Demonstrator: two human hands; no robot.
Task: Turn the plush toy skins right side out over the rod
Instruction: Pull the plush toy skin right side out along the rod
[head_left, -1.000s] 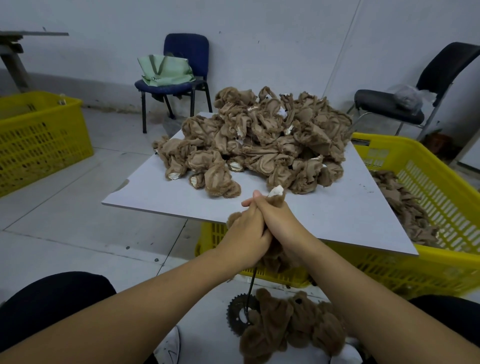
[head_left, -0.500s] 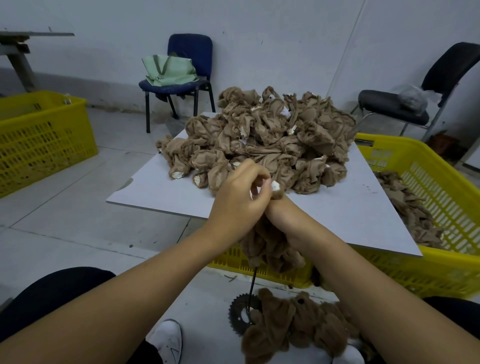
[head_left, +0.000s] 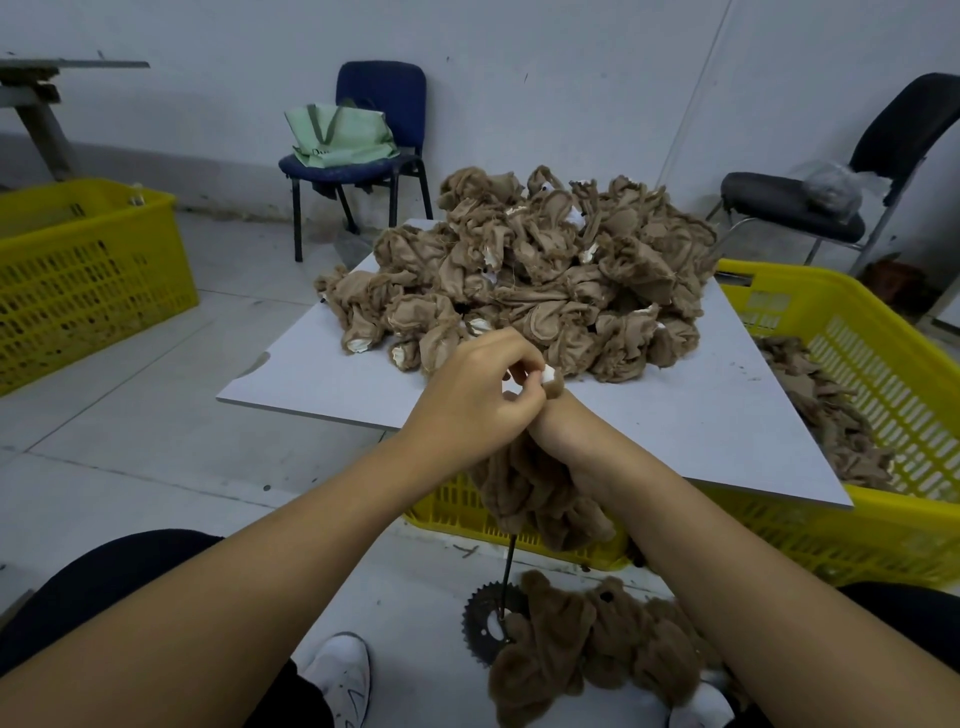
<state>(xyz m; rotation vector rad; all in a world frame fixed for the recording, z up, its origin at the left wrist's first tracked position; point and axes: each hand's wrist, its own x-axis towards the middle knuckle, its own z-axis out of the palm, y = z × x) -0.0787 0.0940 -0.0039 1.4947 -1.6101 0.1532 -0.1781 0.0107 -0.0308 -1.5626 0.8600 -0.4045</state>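
Observation:
A brown plush skin (head_left: 535, 493) is bunched over a thin black rod (head_left: 510, 566) that rises from a toothed metal disc (head_left: 485, 621) on the floor. My left hand (head_left: 475, 402) pinches the skin's white-tipped top end (head_left: 549, 376) above the rod. Mostly hidden behind it, my right hand (head_left: 563, 434) grips the skin just below. Fluffy, turned skins (head_left: 587, 654) lie on the floor by the disc. On the white board (head_left: 675, 421) sits a big heap of inside-out tan skins (head_left: 540, 270).
A yellow crate (head_left: 883, 374) under the board holds more skins at the right. Another yellow crate (head_left: 88, 270) stands far left. A blue chair (head_left: 374, 135) carrying a green bag and a black chair (head_left: 810, 202) stand by the wall. My white shoes (head_left: 340, 678) are near the disc.
Both hands have risen along the rod, drawing the skin upward. My left hand shifted from gripping beside the right to pinching the skin's top end.

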